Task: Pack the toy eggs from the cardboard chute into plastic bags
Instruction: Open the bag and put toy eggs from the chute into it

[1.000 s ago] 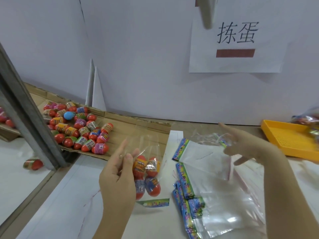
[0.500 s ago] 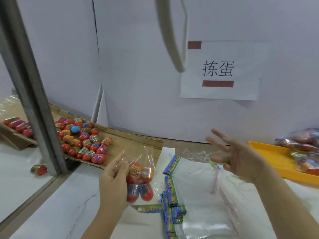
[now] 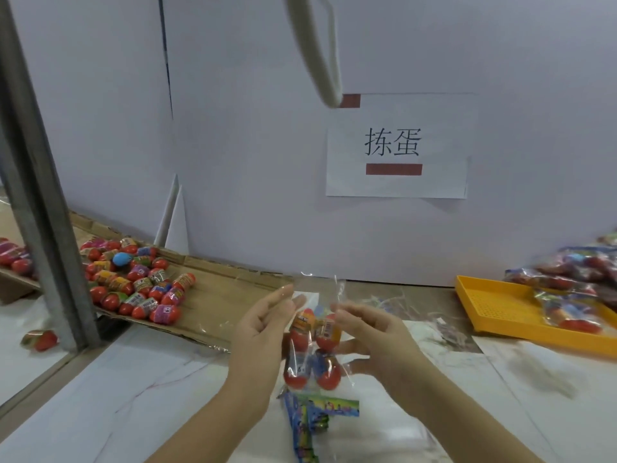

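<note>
Nearest, a pile of spare bags [image 3: 305,419] with bright printed headers lies flat on the pale worktop [image 3: 150,389]. Just above it both hands hold a clear bag [image 3: 313,354] upright in the air, mouth upward. Four eggs [image 3: 300,335] sit inside it, two over two, filling its lower half.

The left hand [image 3: 263,332] shows its back, and its grip is wide: the fingers are only slightly bent and lie along the bag's left edge. The thumb is hidden, so how it pinches cannot be seen. The right hand [image 3: 377,342] has a tighter grip. Its upper fingertips meet at the film near the top right, and its lower fingers curl round the bag's right side beside the eggs.

Farther off on the left, the cardboard chute [image 3: 227,295] slopes down to the worktop and carries a heap of loose eggs [image 3: 133,282]. A grey post [image 3: 36,208] stands in front of its upper end, with one stray egg [image 3: 43,339] beyond it. To the right a yellow tray [image 3: 500,309] holds packed bags [image 3: 574,279]. On the wall behind hangs a paper sign [image 3: 397,145].
</note>
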A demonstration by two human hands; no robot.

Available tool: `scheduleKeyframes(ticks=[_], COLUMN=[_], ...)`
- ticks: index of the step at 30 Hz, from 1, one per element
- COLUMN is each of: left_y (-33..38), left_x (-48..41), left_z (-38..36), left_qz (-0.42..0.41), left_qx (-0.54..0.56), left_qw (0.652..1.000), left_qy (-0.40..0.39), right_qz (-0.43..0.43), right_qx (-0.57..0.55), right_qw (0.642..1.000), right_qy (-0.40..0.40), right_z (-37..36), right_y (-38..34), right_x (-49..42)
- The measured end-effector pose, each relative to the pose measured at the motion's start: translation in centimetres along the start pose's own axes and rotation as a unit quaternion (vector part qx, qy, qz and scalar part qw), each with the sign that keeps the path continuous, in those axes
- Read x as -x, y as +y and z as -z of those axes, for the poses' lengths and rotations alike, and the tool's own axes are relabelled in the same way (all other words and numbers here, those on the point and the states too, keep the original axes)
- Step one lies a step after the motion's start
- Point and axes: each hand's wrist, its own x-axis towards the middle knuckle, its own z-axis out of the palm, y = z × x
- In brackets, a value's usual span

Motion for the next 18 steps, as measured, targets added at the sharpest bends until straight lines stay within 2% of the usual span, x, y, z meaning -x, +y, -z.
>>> scheduleKeyframes(ticks=[3, 9, 14, 18], left_y=[-1.2, -3.5, -4.3, -4.4], left_x=[0.1, -0.1, -0.7, -0.8], left_z=[0.2, 2.2, 3.4, 3.4], left_qz=[0.041, 0.125, 0.099, 0.109], left_qx=[0.026, 0.036, 0.016, 0.035], left_qw=[0.999, 0.990, 0.995, 0.993], left_qy=[-0.008, -0.056, -0.028, -0.037], right_qz=[0.013, 0.006, 0.031, 0.017], right_qx=[-0.024, -0.019, 0.015, -0.008], right_qw=[0.999, 0.996, 0.992, 0.992], right_qy=[0.044, 0.082, 0.121, 0.126], right_z=[-0.2, -0.2, 0.0, 0.3], right_y=[1.1, 3.1, 4.5, 5.0], right_x=[0.2, 0.4, -0.1, -0.3])
